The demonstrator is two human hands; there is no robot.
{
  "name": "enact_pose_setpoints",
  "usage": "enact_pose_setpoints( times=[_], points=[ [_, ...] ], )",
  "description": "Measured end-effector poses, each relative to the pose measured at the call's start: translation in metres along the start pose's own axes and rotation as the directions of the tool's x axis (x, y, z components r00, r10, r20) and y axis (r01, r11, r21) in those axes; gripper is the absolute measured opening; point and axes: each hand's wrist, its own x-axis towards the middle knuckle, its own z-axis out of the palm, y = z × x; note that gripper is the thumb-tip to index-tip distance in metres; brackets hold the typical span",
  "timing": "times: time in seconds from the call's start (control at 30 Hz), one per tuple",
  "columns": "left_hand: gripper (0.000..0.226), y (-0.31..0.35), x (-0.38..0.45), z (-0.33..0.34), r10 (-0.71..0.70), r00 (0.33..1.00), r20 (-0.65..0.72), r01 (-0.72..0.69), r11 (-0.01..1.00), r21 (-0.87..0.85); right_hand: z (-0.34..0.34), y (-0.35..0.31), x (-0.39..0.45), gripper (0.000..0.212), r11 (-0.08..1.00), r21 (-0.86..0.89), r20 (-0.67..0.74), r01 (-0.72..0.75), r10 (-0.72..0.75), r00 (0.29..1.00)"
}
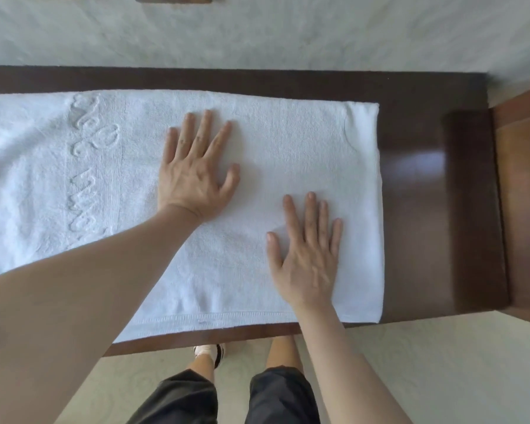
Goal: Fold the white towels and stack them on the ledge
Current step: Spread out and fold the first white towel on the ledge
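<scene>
Nothing gripped: left hand and right hand flat, fingers spread, pressing white towel spread beneath both palms on dark wooden ledge; seemingly smoothing mid-fold, next likely needing an edge pinched and carried over.

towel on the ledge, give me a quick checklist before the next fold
1. Towel lies flat on the ledge: ok.
2. Left hand flat on the towel, fingers straight: ok.
3. Right hand flat on the towel, fingers straight: ok.
4. Right edge of the towel on the ledge, not hanging off: ok.
5. Near hem straight along the ledge front: ok.
6. Left end of the towel: cannot tell, it runs out of view.
</scene>
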Motion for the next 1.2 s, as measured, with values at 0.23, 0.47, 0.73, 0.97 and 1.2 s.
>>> enact_pose_setpoints(
  times=[0.23, 0.47, 0.73, 0.97, 1.2],
  points=[
    [0.072, 0.000, 0.000, -0.006, 0.018, 0.999, 0.035, -0.018, 1.000, 0.006, -0.010, 0.015, -0.010, 0.067, 0.924, 0.063, -0.063, -0.376, 0.380, 0.923],
    [0.073, 0.000, -0.002, -0.007, 0.026, 0.999, 0.024, -0.025, 1.000, -0.015, 0.004, -0.004, -0.023, 0.064, 0.998, 0.013, -0.051, -0.061, 0.062, 0.997],
    [0.073, 0.001, -0.001, -0.006, 0.017, 1.000, 0.015, -0.017, 1.000, -0.017, -0.010, 0.009, -0.007, 0.067, 0.952, 0.086, -0.058, -0.294, 0.300, 0.952],
    [0.071, 0.003, -0.002, -0.007, -0.003, 1.000, 0.018, 0.003, 1.000, -0.013, -0.005, -0.046, 0.053, 0.061, 0.994, 0.007, -0.009, 0.108, -0.108, 0.994],
    [0.068, 0.005, -0.001, -0.007, -0.015, 1.000, 0.004, 0.015, 0.999, -0.038, -0.014, -0.042, 0.078, 0.060, 0.958, 0.167, -0.085, -0.233, 0.249, 0.965]
  ],
)
